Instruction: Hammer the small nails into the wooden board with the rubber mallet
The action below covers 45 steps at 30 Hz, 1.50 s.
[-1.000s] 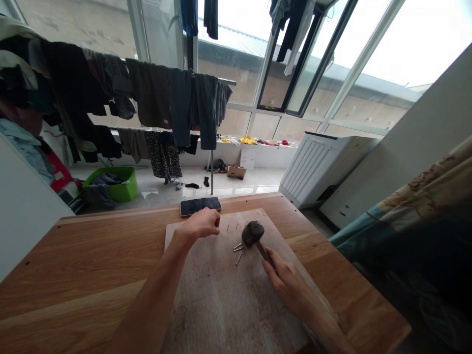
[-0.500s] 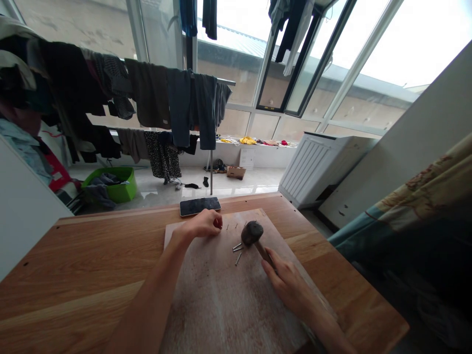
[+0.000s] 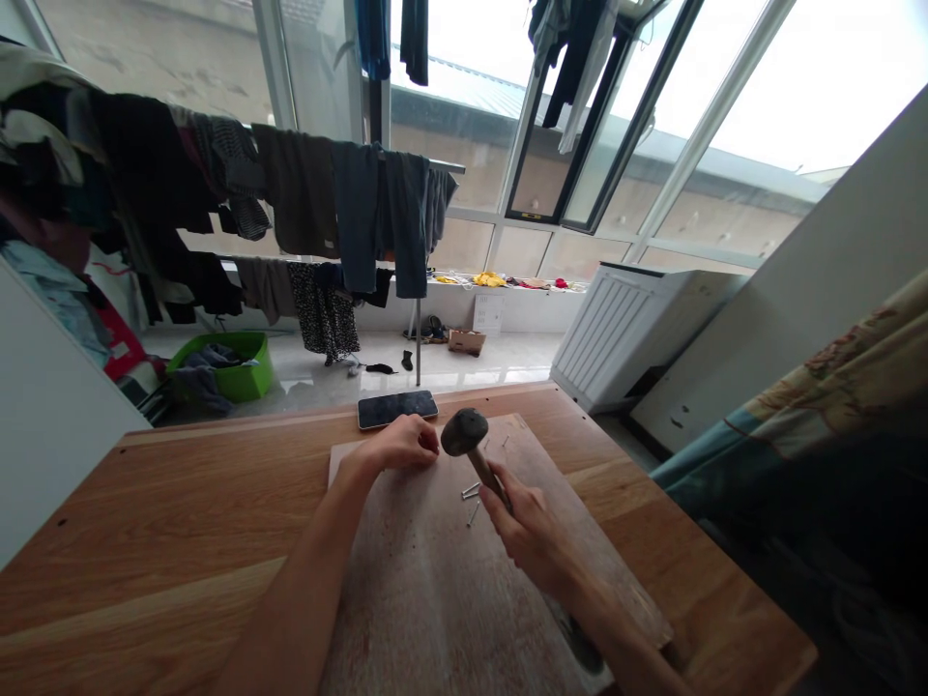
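My left hand (image 3: 407, 443) rests near the far edge of a worn wooden board (image 3: 435, 599), thumb and fingertips pinched together. What sits in that pinch is too small and hidden to make out. In my right hand (image 3: 533, 527) is the handle of a hammer (image 3: 465, 432) with a dark, rounded head. The head is raised over the board, just right of my left fingertips. Several loose nails (image 3: 471, 491) lie on the board beside my right hand. Beyond the hammer, a small nail (image 3: 506, 442) stands up from the board; others are partly covered.
A phone (image 3: 397, 409) lies on the wooden table (image 3: 203, 522) behind the board. A dark elongated object (image 3: 580, 648) is partly under my right forearm. Past the table are a clothes rack with laundry (image 3: 297, 193), a green tub (image 3: 250, 372) and a white cabinet (image 3: 616, 329).
The hammer has swung left and up, from beside the loose nails to close by my left fingertips. My left hand keeps its pinch in nearly the same place.
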Available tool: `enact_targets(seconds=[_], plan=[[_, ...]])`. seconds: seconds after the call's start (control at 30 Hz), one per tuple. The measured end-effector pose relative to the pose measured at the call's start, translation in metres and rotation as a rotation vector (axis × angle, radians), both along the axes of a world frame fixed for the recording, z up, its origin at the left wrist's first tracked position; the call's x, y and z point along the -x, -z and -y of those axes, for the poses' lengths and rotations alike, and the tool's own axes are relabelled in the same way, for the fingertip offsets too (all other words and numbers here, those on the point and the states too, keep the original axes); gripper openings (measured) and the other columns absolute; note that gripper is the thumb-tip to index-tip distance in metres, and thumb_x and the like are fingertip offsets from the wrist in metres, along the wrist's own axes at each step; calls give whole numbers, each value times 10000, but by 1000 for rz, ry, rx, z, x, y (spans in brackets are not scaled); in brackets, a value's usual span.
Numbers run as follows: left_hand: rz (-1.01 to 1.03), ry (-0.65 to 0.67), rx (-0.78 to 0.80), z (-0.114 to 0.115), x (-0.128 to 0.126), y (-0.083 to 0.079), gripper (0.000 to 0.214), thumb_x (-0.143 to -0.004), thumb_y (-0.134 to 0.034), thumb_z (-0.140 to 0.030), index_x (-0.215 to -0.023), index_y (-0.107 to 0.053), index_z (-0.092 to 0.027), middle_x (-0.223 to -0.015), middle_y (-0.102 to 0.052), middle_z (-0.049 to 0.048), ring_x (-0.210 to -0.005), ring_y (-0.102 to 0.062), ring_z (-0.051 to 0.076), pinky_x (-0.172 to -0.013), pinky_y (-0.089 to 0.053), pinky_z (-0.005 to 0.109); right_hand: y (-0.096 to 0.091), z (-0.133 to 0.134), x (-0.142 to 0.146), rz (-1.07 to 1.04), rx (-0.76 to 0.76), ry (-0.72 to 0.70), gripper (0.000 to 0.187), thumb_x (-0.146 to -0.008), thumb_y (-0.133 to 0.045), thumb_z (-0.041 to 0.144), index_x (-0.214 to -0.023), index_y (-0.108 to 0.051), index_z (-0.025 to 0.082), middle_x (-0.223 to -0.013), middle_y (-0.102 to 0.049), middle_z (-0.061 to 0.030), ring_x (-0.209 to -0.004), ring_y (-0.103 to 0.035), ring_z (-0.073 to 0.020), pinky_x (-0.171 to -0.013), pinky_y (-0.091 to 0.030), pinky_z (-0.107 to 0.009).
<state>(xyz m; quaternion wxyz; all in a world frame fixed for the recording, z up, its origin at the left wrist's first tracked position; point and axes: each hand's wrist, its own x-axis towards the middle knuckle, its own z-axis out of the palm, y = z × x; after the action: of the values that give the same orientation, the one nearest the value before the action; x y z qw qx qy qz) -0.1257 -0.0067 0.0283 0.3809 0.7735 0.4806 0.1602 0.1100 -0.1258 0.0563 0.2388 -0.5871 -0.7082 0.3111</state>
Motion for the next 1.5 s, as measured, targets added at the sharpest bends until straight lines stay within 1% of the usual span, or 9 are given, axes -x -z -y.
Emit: enact_targets(seconds=[0.23, 0.4, 0.6, 0.77, 0.93, 1.1, 1.2, 1.3, 1.5], plan=[[24, 20, 13, -1, 1, 2, 237, -661, -655, -208, -862, -765, -148, -718, -644, -19, -712, -588, 164, -634, -418, 236, 5, -6, 9, 118, -31, -36, 498, -1008, -414, 420, -1427, -574, 205, -1051, -747, -110, -995, -666, -276, -858, -468, -347], [-10, -3, 10, 2, -2, -4, 207, -672, -683, -208, -866, -730, -154, -774, -666, -3, -747, -613, 169, -650, -430, 240, 3, -2, 3, 91, -34, -58, 448, -1001, -434, 418, -1362, -631, 239, -927, -759, -70, -927, -689, -261, -813, -474, -322], [-114, -61, -81, 14, -7, -33, 213, -691, -747, -281, -842, -638, -178, -842, -657, 8, -769, -598, 166, -644, -423, 248, -4, 11, -29, 72, 30, 26, 475, -999, -414, 465, -1355, -623, 230, -941, -776, -64, -949, -725, -270, -727, -522, -315], [-149, 76, -165, 33, -35, -58, 55, -739, -688, -221, -773, -676, -180, -783, -674, 13, -720, -603, 155, -610, -407, 251, 16, 17, -53, 167, 4, 122, 506, -977, -447, 440, -1387, -614, 196, -1139, -772, -125, -1121, -697, -310, -904, -521, -377], [-438, 184, -202, 45, -72, -49, 158, -709, -768, -292, -778, -733, -154, -797, -714, 91, -746, -659, 243, -596, -432, 303, 33, 17, -56, 186, -23, 125, 518, -998, -404, 400, -1426, -576, 165, -1269, -728, -158, -1186, -670, -326, -984, -493, -409], [-538, 198, -259, 49, -82, -41, 173, -722, -760, -266, -854, -764, -153, -864, -730, 127, -836, -696, 292, -688, -501, 330, 32, 19, -55, 249, 38, 120, 566, -1005, -371, 399, -1488, -512, 141, -1363, -678, -168, -1234, -644, -335, -1016, -482, -420], [-535, 217, -273, 53, -83, -45, 149, -710, -751, -228, -839, -755, -154, -854, -726, 122, -830, -690, 286, -662, -487, 324, 33, 20, -55, 286, 19, 130, 561, -999, -387, 369, -1497, -504, 139, -1456, -610, -160, -1241, -636, -339, -1044, -462, -430], [-479, 201, -252, 54, -77, -57, 79, -714, -737, -231, -754, -720, -165, -770, -700, 84, -742, -661, 240, -586, -427, 301, 34, 19, -55, 298, 37, 140, 560, -1009, -379, 366, -1505, -494, 132, -1413, -642, -170, -1231, -641, -338, -1028, -471, -433], [-383, -39, -193, 41, -28, -74, 92, -744, -651, -137, -801, -704, -186, -745, -676, 24, -655, -591, 154, -557, -358, 265, 36, 18, -56, 289, 34, 131, 572, -1003, -379, 371, -1502, -497, 116, -1331, -691, -182, -1216, -650, -332, -1002, -484, -421]])
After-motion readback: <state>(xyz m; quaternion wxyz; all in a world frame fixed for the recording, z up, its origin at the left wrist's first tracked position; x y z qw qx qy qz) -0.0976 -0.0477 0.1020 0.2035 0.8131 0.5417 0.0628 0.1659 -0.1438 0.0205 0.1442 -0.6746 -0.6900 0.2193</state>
